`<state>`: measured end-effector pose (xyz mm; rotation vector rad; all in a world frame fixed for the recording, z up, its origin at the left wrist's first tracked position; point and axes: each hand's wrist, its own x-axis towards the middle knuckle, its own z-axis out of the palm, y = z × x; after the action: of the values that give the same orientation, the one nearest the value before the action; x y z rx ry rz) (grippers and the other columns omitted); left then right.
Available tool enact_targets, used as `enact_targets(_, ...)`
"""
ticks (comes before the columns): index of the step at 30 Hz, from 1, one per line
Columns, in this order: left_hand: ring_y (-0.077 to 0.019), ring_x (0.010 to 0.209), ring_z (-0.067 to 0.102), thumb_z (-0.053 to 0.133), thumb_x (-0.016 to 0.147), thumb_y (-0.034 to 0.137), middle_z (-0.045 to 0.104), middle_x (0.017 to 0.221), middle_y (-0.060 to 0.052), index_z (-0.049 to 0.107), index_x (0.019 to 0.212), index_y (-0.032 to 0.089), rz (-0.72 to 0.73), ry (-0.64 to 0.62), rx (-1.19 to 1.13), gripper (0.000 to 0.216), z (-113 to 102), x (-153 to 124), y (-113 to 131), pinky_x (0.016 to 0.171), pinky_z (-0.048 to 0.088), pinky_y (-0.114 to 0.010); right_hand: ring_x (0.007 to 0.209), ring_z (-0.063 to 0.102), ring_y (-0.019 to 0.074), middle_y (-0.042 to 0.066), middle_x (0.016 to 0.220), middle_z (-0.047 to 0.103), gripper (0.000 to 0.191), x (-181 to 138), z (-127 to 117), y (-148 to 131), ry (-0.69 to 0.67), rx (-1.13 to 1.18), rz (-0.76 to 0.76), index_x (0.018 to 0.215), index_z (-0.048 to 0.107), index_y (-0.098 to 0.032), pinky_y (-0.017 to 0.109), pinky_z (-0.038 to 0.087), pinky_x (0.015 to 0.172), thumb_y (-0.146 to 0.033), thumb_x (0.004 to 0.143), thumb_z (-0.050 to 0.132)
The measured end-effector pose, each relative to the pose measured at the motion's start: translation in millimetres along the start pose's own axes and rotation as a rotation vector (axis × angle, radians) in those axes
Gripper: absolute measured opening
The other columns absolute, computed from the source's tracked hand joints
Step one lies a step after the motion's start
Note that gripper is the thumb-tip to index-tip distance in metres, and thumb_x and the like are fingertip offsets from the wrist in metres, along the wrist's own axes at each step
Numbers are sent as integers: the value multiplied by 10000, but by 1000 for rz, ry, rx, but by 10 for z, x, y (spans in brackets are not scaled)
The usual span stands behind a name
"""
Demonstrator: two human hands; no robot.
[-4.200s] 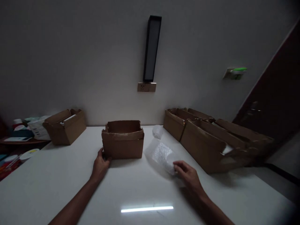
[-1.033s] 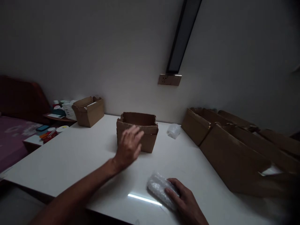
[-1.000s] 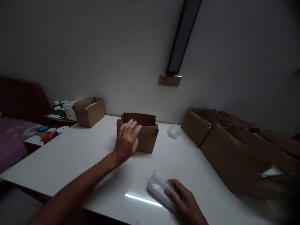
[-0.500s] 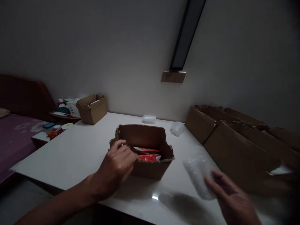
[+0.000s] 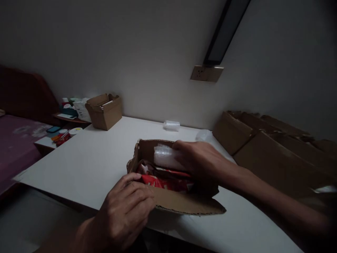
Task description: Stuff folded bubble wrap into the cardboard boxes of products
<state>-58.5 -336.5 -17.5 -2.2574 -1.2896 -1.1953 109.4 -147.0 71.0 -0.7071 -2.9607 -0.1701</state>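
Observation:
An open cardboard box sits near the front edge of the white table, tilted toward me. Red packets lie inside it. My left hand grips the box's near left rim, fingers curled over the edge. My right hand reaches over the box and holds a bubble-wrapped bundle just above the red packets, inside the box opening.
A smaller cardboard box stands at the table's back left. Large flattened cartons lie along the right. Two clear wrapped bundles rest near the wall. A side shelf with small items and a bed sit left.
The box has been pulled closer to me and tipped forward. My right hand carried the bubble-wrapped bundle from the table on the right into the box opening.

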Motion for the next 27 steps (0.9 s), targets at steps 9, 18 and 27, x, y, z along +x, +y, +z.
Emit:
enact_targets(9, -181, 864, 650, 490, 833, 59, 736, 905, -65, 647, 988, 154, 31, 79, -27, 240, 104, -84, -66, 950, 495, -444, 917, 687, 308, 187, 916, 737, 198, 239, 234, -386, -203, -455, -126, 976, 718, -115, 431, 454, 849, -96, 851, 565)
enact_targets(18, -196, 945, 638, 528, 814, 24, 726, 972, -62, 638, 1037, 142, 24, 80, -47, 275, 74, -71, -58, 1003, 468, -457, 713, 698, 192, 53, 816, 753, 184, 258, 320, -203, -499, -17, -99, 906, 734, -200, 257, 462, 622, -204, 725, 764)
enact_targets(27, -284, 1191, 577, 730, 754, 284, 566, 1332, -78, 436, 1410, 283, -581, 386, -38, 720, 277, -715, -360, 1061, 466, -493, 779, 690, 197, 63, 913, 755, 247, -792, 27, 650, 584, 273, 407, 1038, 692, -202, 308, 503, 707, -325, 922, 511)
